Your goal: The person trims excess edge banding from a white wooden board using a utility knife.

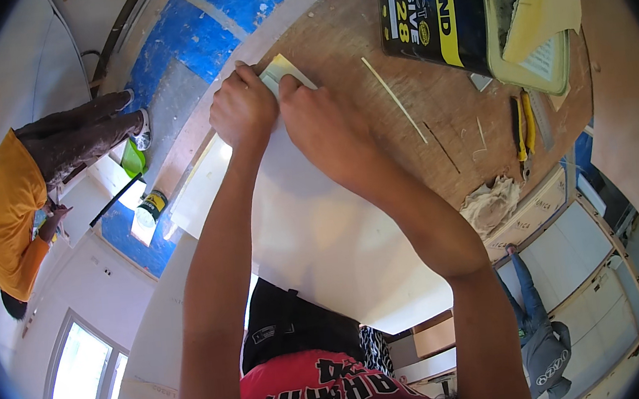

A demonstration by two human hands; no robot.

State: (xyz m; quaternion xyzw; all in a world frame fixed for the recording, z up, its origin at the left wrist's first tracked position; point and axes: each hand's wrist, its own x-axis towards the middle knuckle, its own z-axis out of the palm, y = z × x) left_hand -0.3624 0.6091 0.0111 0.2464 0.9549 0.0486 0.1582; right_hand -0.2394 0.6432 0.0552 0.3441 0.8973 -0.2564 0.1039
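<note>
While reaching over the white sheet [319, 234] in the frame's middle, has left hand [243, 105] and right hand [318, 119] curled close together at its top end; cannot tell if pinching it.

sheet [322, 230] laid on tabletop [376, 152] | left hand [243, 108], right hand [317, 115] placed at its far end | tin [464, 24] set far right | pliers [530, 124] placed nearer | rag [491, 206] placed right of sheet
</note>
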